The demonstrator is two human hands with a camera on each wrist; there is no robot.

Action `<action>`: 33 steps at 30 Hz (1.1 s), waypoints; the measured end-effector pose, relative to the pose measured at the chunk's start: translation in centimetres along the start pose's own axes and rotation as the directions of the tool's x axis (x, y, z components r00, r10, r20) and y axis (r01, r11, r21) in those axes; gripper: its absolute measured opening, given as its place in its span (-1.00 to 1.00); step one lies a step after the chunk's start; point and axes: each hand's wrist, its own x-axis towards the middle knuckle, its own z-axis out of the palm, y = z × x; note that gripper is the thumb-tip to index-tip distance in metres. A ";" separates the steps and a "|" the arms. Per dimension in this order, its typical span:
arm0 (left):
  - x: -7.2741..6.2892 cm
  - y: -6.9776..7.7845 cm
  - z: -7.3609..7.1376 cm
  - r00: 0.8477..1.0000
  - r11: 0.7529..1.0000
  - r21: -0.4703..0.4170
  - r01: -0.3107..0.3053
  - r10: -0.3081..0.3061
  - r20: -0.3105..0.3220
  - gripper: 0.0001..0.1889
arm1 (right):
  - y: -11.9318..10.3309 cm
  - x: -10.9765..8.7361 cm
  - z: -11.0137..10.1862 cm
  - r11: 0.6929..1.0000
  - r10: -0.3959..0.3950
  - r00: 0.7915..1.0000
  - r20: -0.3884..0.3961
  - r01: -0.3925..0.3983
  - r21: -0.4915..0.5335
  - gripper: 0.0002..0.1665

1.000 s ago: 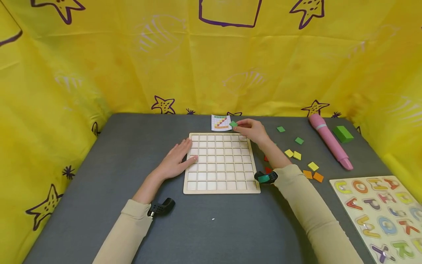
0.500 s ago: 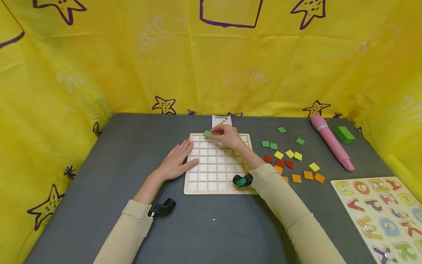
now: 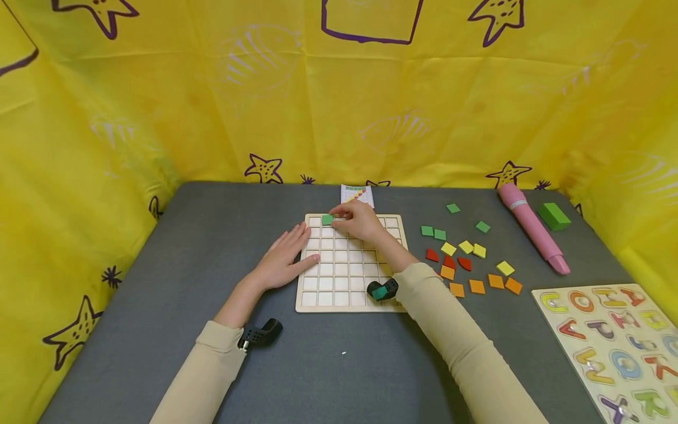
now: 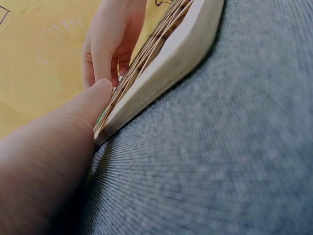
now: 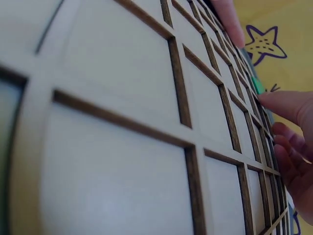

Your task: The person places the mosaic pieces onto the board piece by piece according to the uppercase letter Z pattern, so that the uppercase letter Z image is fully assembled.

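Observation:
A wooden grid board (image 3: 349, 308) with square cells lies at the middle of the table. My left hand (image 3: 283, 259) rests flat on its left edge, fingers extended and thumb over the border cells. In the left wrist view, the thumb (image 4: 73, 115) lies against the board's rim (image 4: 161, 73). Over the top row, my right hand (image 3: 360, 222) pinches a green square tile (image 3: 327, 219) between thumb and forefinger, at the second cell from the left. The right wrist view shows only a sliver of that green tile (image 5: 257, 85) by the fingertips; the palm hides nearby cells.
Just behind the board is a small pattern card (image 3: 357, 194), partly covered by the right hand. Loose green, yellow (image 3: 465, 247), red (image 3: 464, 264) and orange tiles (image 3: 477, 287) lie to the right. Beyond are a pink marker-shaped object (image 3: 529, 224), green block (image 3: 553, 216) and letter puzzle (image 3: 609, 353).
My right hand has carried the green tile leftward from beside the card, then slightly down to the top row. The tile now lies flatter. My left hand has stayed put.

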 end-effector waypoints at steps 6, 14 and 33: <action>0.1 0.1 0.0 1.000 1.000 0.000 0.000 0.000 -0.003 -0.19 | 0.1 -0.3 -0.1 1.000 0.003 1.000 0.014 -0.003 0.018 -0.71; 0.1 0.1 0.1 1.000 1.000 -0.003 -0.002 0.002 -0.008 -0.19 | 0.5 -1.1 -1.2 0.978 0.081 0.996 0.032 -0.085 0.190 -0.71; 0.1 -0.2 0.2 0.998 0.999 -0.039 -0.018 0.016 -0.059 -0.19 | 8.7 -5.8 -10.0 0.858 0.448 0.859 -0.247 -0.335 0.388 -0.67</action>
